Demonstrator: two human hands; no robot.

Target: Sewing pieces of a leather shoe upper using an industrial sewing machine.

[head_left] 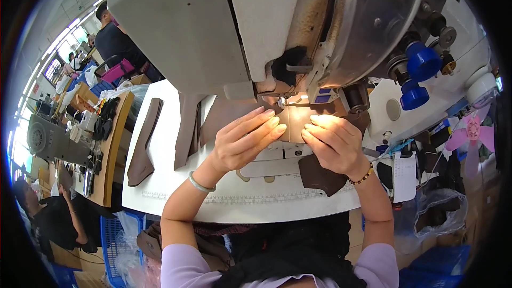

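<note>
A brown leather-like piece (296, 128) lies under the needle area of a large white sewing machine (181, 26), lit by its lamp. A seam or fold line runs down its middle. My left hand (248, 137) grips the piece's left side, fingers pressed together. On the right side my right hand (335, 141) pinches it, fingertips bent over the edge. Both hands are just in front of the presser foot, whose tip is partly hidden by the machine head. Under my right wrist hangs a darker brown flap (322, 175); whether it joins the held piece I cannot tell.
Long brown cut pieces (145, 144) lie on the white table (256, 202) at left, above a printed ruler strip. Blue knobs (423, 61) stick out at right, near a pink fan (471, 130). Two co-workers sit at left, beside a wooden bench (118, 144).
</note>
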